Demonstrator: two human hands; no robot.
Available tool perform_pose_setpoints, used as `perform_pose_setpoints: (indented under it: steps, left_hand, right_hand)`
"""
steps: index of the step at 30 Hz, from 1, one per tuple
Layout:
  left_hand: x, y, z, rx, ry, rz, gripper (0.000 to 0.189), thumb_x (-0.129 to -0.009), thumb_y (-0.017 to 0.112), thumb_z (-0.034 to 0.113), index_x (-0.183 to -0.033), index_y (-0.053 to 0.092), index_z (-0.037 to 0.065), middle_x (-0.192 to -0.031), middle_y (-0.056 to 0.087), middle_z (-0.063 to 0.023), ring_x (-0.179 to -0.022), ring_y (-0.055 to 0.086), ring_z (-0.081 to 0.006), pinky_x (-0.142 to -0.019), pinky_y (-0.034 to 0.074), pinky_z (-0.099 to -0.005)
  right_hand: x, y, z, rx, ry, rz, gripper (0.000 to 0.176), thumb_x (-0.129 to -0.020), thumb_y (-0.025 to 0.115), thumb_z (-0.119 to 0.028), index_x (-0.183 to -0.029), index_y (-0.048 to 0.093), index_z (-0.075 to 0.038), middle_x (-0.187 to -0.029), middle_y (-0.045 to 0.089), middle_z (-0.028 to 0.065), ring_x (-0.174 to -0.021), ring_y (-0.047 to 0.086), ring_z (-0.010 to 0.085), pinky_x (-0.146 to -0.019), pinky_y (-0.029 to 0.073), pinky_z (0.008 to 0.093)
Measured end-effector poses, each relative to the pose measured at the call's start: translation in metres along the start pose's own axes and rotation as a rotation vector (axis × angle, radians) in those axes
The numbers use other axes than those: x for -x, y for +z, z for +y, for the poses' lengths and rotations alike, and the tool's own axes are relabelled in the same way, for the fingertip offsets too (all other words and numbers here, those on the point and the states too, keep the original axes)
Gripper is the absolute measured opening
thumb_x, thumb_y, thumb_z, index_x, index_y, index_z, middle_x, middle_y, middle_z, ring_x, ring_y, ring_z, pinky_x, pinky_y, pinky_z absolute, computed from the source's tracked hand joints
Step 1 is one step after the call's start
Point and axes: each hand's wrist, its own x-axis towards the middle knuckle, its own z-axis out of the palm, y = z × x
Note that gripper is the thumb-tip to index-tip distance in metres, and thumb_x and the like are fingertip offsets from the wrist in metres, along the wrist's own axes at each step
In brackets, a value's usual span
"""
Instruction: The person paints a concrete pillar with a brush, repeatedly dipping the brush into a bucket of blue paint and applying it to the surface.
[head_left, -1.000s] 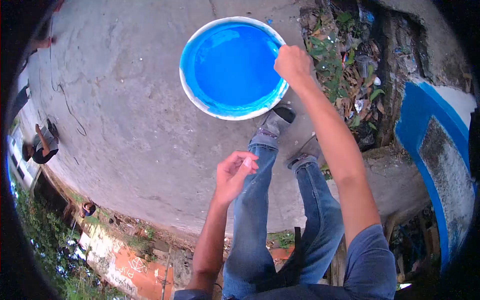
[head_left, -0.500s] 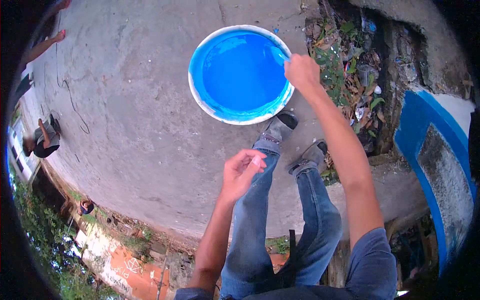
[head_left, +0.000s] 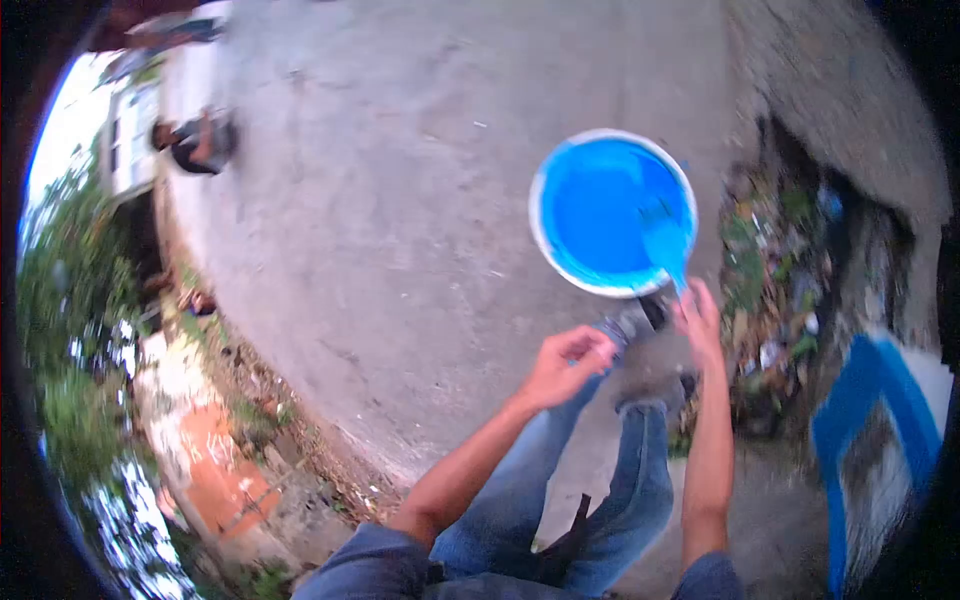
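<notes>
A round tub of bright blue paint (head_left: pixel 600 215) with a whitish rim sits on the concrete ground in front of me. My right hand (head_left: pixel 699 318) grips a paintbrush (head_left: pixel 664 243) by the end of its handle, at the tub's near right rim. The brush is coated blue, and its darker tip points into the tub, over or touching the paint; blur hides which. Nearer to me, my left hand (head_left: pixel 568 368) hangs in the air above my shoe and leg, fingers loosely curled, with nothing visible in it.
Leaves and litter fill a broken ditch (head_left: pixel 780 290) to the right. A wall partly painted blue (head_left: pixel 850 420) stands at lower right. On the left a person (head_left: pixel 195 140) is on the pavement, with others farther off. My shoes are just below the tub.
My view has swung, so the tub appears farther right and lower. My right hand has drawn back toward me, and more of the brush shows. The left hand stays loosely curled.
</notes>
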Motion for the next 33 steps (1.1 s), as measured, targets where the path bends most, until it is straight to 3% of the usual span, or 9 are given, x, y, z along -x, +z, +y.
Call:
perform_pose_setpoints:
  steps: [7, 9, 12, 14, 16, 19, 22, 27, 33]
  left_hand:
    - [0.084, 0.053, 0.051, -0.03, 0.331, 0.092, 0.017, -0.085, 0.057, 0.018, -0.084, 0.058, 0.001, -0.072, 0.058, -0.0019, -0.064, 0.054, -0.0069, -0.058, 0.045, -0.0224]
    - [0.115, 0.079, 0.071, 0.028, 0.394, 0.142, 0.018, -0.087, 0.053, 0.017, -0.083, 0.057, 0.0, -0.074, 0.058, -0.0039, -0.065, 0.053, -0.008, -0.061, 0.045, -0.0235]
    - [0.17, 0.122, 0.105, -0.125, 0.429, 0.164, 0.016, -0.086, 0.051, 0.012, -0.079, 0.058, -0.001, -0.071, 0.058, -0.0043, -0.061, 0.053, -0.0082, -0.057, 0.044, -0.0223]
    - [0.207, 0.157, 0.125, -0.079, 0.458, 0.07, 0.014, -0.085, 0.054, 0.012, -0.077, 0.057, 0.001, -0.071, 0.057, -0.002, -0.062, 0.053, -0.0074, -0.056, 0.044, -0.0218]
    - [0.244, 0.191, 0.143, -0.145, 0.51, -0.063, 0.016, -0.086, 0.053, 0.012, -0.076, 0.057, 0.0, -0.07, 0.057, -0.0028, -0.061, 0.053, -0.0082, -0.056, 0.044, -0.0222]
    - [0.288, 0.242, 0.161, -0.227, 0.555, -0.246, 0.021, -0.087, 0.049, 0.014, -0.074, 0.056, -0.001, -0.066, 0.056, -0.0038, -0.059, 0.051, -0.0084, -0.055, 0.042, -0.023]
    - [0.319, 0.286, 0.165, -0.262, 0.582, -0.431, 0.026, -0.089, 0.046, 0.017, -0.073, 0.055, -0.001, -0.062, 0.054, -0.0038, -0.057, 0.048, -0.0084, -0.054, 0.041, -0.0236]
    - [0.362, 0.34, 0.178, -0.337, 0.548, -0.612, 0.028, -0.091, 0.045, 0.02, -0.073, 0.054, 0.001, -0.061, 0.052, -0.0025, -0.056, 0.048, -0.0097, -0.053, 0.04, -0.0243]
    - [0.346, 0.388, 0.184, -0.332, 0.448, -0.933, 0.021, -0.088, 0.053, 0.019, -0.078, 0.057, 0.001, -0.067, 0.055, -0.0027, -0.058, 0.051, -0.0086, -0.054, 0.045, -0.0239]
  right_hand:
    - [0.142, 0.002, -0.056, -0.05, -0.268, -0.072, 0.025, -0.088, 0.054, -0.024, -0.105, 0.047, -0.006, -0.064, 0.039, -0.0055, -0.051, 0.036, 0.0028, -0.043, 0.025, 0.0169]
    - [0.196, -0.005, -0.08, -0.145, -0.295, -0.045, 0.019, -0.087, 0.056, -0.021, -0.092, 0.049, -0.005, -0.062, 0.038, -0.0045, -0.05, 0.036, 0.0038, -0.042, 0.025, 0.0188]
    - [0.291, -0.022, -0.115, -0.189, -0.333, 0.016, 0.022, -0.085, 0.059, -0.022, -0.098, 0.052, -0.005, -0.064, 0.039, -0.0049, -0.05, 0.037, 0.0042, -0.041, 0.026, 0.0193]
    - [0.363, -0.038, -0.131, -0.237, -0.361, 0.058, 0.026, -0.084, 0.06, -0.02, -0.104, 0.053, -0.005, -0.066, 0.04, -0.0053, -0.053, 0.038, 0.0041, -0.044, 0.028, 0.0192]
    - [0.433, -0.052, -0.136, -0.314, -0.388, 0.132, 0.021, -0.084, 0.059, -0.019, -0.1, 0.053, -0.006, -0.067, 0.04, -0.0057, -0.055, 0.037, 0.0038, -0.046, 0.029, 0.0187]
    - [0.537, -0.069, -0.149, -0.499, -0.556, 0.032, 0.013, -0.088, 0.054, -0.02, -0.087, 0.051, -0.008, -0.067, 0.039, -0.006, -0.055, 0.034, 0.0036, -0.047, 0.026, 0.0184]
    - [0.61, -0.083, -0.134, -0.577, -0.614, 0.262, 0.016, -0.09, 0.051, -0.024, -0.088, 0.049, -0.008, -0.067, 0.038, -0.005, -0.057, 0.034, 0.0039, -0.047, 0.025, 0.0182]
    - [0.677, -0.101, -0.11, -0.715, -0.738, 0.516, 0.02, -0.09, 0.049, -0.026, -0.091, 0.048, -0.007, -0.071, 0.041, -0.002, -0.06, 0.037, 0.0038, -0.044, 0.027, 0.0165]
    - [0.686, -0.162, -0.12, -0.911, -0.761, 0.891, 0.023, -0.089, 0.049, -0.026, -0.093, 0.052, -0.004, -0.061, 0.046, 0.0002, -0.041, 0.037, 0.0057, -0.035, 0.027, 0.0193]
